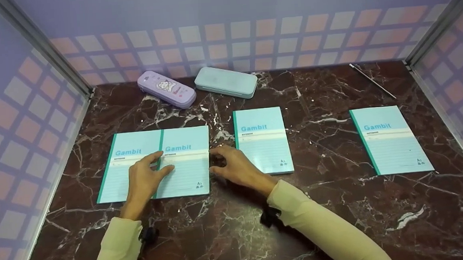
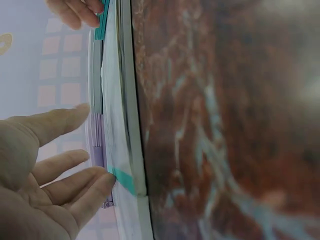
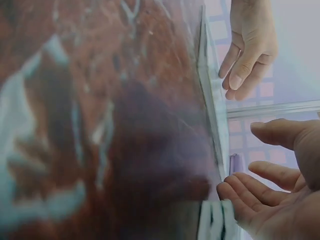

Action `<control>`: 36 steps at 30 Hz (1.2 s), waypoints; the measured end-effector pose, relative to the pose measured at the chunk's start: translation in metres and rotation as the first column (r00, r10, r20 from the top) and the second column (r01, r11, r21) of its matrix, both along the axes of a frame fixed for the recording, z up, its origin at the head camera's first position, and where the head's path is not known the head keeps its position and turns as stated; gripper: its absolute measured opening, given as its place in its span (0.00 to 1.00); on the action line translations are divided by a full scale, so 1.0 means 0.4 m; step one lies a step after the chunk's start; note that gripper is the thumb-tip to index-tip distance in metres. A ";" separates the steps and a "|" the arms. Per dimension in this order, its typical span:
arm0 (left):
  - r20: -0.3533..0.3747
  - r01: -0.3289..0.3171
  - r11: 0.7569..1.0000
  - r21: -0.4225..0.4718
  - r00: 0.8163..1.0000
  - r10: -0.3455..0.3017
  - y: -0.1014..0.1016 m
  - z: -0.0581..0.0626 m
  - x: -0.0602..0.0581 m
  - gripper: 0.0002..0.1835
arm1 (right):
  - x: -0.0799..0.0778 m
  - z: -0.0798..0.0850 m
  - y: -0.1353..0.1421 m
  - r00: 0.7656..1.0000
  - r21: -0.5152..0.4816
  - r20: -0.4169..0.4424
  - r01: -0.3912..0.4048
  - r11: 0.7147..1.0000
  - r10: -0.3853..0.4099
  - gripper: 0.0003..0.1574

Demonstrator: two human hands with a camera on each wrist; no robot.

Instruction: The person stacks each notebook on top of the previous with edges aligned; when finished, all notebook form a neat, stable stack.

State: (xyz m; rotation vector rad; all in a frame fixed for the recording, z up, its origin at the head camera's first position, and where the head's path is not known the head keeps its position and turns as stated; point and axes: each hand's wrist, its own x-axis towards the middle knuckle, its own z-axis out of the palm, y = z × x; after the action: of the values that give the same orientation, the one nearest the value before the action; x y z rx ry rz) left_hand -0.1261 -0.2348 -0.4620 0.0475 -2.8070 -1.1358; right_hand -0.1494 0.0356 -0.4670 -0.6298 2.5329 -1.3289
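Two light blue notebooks lie side by side at the left in the head view: a left notebook (image 1: 112, 183) and a right notebook (image 1: 187, 171), whose green spine is at the seam. Above that seam is my left hand (image 1: 144, 177), thumb and fingers apart, fingertips close to the green spine. My right hand (image 1: 237, 165) is at the right notebook's outer edge, its fingertips at or near that edge. Neither hand grips anything. Just right of it, partly behind the right hand, lies a middle notebook (image 1: 262, 148); several layers show at its edge in the right wrist view.
Another notebook (image 1: 393, 140) lies far right. A purple pencil case (image 1: 167, 89) and a pale blue case (image 1: 226, 83) sit at the back, and a thin pen-like stick (image 1: 373, 81) at the back right. Patterned panels (image 1: 240, 9) enclose the marble table (image 1: 325, 212).
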 end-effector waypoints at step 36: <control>0.019 -0.037 0.999 0.007 0.999 0.037 0.005 0.015 0.051 0.17 | 0.058 -0.014 -0.015 0.982 0.050 -0.187 -0.020 0.999 0.029 0.23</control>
State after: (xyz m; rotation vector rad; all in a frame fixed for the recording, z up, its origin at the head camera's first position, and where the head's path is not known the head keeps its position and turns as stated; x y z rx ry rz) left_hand -0.1055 -0.2329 -0.4558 0.1114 -2.8063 -1.1440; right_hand -0.1261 0.0295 -0.4727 -0.8089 2.6858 -1.2510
